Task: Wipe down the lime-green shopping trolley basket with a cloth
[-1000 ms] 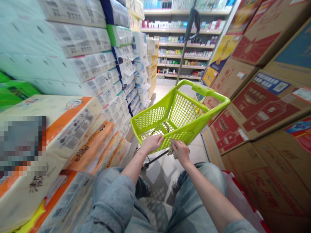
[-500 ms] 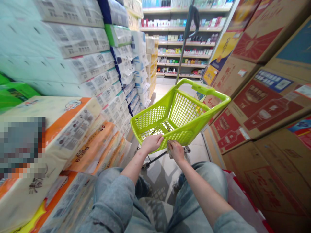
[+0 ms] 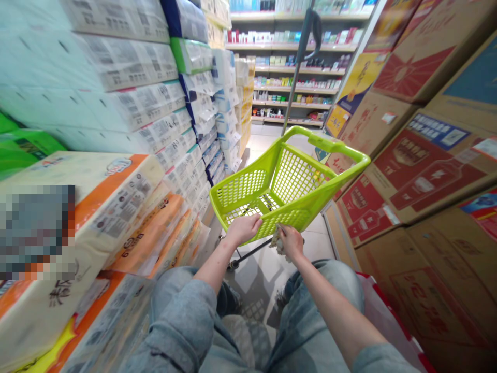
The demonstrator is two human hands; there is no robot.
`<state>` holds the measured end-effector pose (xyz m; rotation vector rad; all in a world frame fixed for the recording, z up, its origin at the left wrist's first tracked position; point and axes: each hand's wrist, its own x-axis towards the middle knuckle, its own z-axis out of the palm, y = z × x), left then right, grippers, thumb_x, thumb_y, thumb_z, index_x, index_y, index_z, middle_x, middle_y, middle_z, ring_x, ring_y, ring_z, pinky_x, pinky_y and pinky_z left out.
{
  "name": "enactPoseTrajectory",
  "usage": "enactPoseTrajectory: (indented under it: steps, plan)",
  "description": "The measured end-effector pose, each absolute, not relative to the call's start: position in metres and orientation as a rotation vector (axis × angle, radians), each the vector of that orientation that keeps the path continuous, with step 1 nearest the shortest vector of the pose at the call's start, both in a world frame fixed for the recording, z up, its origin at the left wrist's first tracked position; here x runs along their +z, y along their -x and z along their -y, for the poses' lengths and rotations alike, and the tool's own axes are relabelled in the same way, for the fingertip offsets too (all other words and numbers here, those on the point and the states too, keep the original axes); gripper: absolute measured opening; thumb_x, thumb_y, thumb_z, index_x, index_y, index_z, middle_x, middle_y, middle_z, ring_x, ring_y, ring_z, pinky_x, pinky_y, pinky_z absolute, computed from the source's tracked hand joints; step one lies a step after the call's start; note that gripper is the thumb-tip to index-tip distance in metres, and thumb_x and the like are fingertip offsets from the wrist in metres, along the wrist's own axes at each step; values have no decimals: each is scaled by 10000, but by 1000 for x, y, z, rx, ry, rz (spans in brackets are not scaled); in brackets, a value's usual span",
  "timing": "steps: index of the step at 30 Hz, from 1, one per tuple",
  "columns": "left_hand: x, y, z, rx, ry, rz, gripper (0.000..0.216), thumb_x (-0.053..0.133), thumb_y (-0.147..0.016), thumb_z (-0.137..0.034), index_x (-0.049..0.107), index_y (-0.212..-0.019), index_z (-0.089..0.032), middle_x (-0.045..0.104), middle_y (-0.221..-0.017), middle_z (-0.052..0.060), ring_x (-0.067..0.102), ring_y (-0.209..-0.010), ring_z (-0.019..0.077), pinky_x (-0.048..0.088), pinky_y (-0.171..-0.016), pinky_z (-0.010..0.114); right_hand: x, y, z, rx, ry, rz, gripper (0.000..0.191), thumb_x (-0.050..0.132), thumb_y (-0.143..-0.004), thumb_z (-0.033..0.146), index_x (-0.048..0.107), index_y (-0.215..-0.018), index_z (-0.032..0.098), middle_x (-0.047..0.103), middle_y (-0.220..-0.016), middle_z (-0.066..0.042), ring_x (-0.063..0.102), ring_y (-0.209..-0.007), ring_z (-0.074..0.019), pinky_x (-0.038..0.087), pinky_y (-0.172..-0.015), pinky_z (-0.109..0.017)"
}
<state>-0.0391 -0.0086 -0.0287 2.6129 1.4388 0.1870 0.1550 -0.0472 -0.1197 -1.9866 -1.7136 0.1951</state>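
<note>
A lime-green plastic shopping cart [image 3: 287,217] with a lattice basket stands in front of my knees, its handle [image 3: 330,144] towards the far right. My left hand [image 3: 245,229] is closed on the near side of the basket, its fingertips partly hidden. In my right hand [image 3: 292,241] is a crumpled greyish cloth [image 3: 278,241], pinched against the outside of the basket's near wall. The basket holds nothing that I can see. Below it, a black wheel [image 3: 233,264] and part of the metal frame show.
Stacked tissue packs [image 3: 143,103] rise on the left, with orange-and-cream packs [image 3: 128,191] close by. Cardboard cartons [image 3: 423,155] line the right side. A pole with a dark grip [image 3: 308,36] stands behind the cart, before shelves [image 3: 291,46] of small goods.
My right hand has slid a little to the right along the basket's side with the cloth, which shows more now. My left hand and the cart stay about where they were.
</note>
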Motion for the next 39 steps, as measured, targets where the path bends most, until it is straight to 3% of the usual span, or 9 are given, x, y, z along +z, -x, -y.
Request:
enactPoseTrajectory:
  steps: [4, 12, 17, 28, 34, 39]
  plan:
    - [-29, 39, 9, 192, -2614, -1449, 391, 207, -954, -447, 547, -958, -253, 684, -893, 26, 648, -814, 204, 415, -651, 272, -123, -148, 41, 215, 1983, 1784, 306, 448, -898, 249, 679, -1098, 234, 701, -1069, -53, 659, -909, -191, 461, -745, -250]
    - [-28, 39, 9, 182, -2616, -1448, 393, 207, -953, -450, 549, -976, -257, 686, -903, 27, 649, -826, 210, 419, -657, 276, -122, -158, 53, 124, 1733, 1795, 278, 479, -876, 243, 691, -1055, 235, 713, -946, -34, 649, -878, -173, 474, -786, -261]
    - [-28, 38, 10, 183, -2611, -1451, 404, 202, -955, -448, 555, -978, -254, 687, -906, 30, 649, -830, 208, 430, -672, 279, -116, -149, 48, 33, 1622, 1857, 290, 447, -913, 248, 671, -1095, 222, 694, -1026, -54, 625, -947, -175, 469, -843, -272]
    - [-29, 37, 10, 183, -2624, -1449, 401, 197, -954, -446, 549, -1003, -260, 687, -915, 32, 651, -829, 214, 444, -683, 291, -110, -169, 45, -175, 1671, 1993, 252, 493, -894, 223, 684, -1050, 275, 685, -923, -36, 595, -878, -178, 451, -731, -255]
    - [-27, 37, 11, 170, -2600, -1449, 408, 197, -952, -454, 553, -983, -256, 685, -903, 31, 647, -820, 208, 442, -684, 288, -99, -182, 45, -151, 1629, 1655, 270, 438, -900, 259, 669, -1025, 196, 685, -929, -59, 610, -873, -182, 461, -774, -281]
    - [-24, 37, 11, 155, -2573, -1454, 404, 206, -950, -455, 557, -977, -256, 683, -912, 26, 642, -824, 196, 440, -701, 280, -54, -198, 27, -231, 1494, 1432, 299, 417, -906, 302, 644, -1061, 185, 666, -973, -75, 590, -919, -187, 449, -853, -307]
